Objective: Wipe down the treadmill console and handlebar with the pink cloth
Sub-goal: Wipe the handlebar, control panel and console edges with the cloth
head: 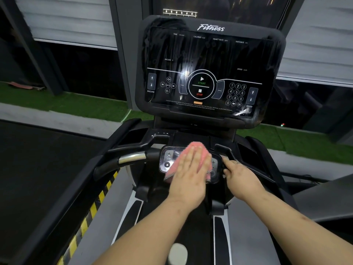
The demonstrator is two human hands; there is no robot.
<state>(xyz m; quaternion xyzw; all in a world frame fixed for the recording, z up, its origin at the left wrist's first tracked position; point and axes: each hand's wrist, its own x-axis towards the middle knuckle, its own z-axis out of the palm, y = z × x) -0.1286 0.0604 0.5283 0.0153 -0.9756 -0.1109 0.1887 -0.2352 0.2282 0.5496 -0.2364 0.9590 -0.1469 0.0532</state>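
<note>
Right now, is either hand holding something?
Left hand presses flat on the pink cloth, not gripping it. Right hand fingers rest on the handlebar panel's right edge.

A gym, prob. a semi-outdoor one. Center frame: treadmill console point(208, 69) marked "Fitness", w/ START/STOP, incline & speed keys. Lower left: black mat floor w/ yellow-black hazard stripe point(89, 213). Across the middle: strip of green turf point(63, 106). Upper left & right: grey slatted shutters point(65, 18) over dark glass.

Left hand point(188, 169) flat, fingers extended, pressing pink cloth point(198, 150) onto small control panel point(168, 161) at frame centre. Right hand point(239, 175) grips handlebar point(254, 167) just beside. Console point(208, 60) above, upper centre.
</note>
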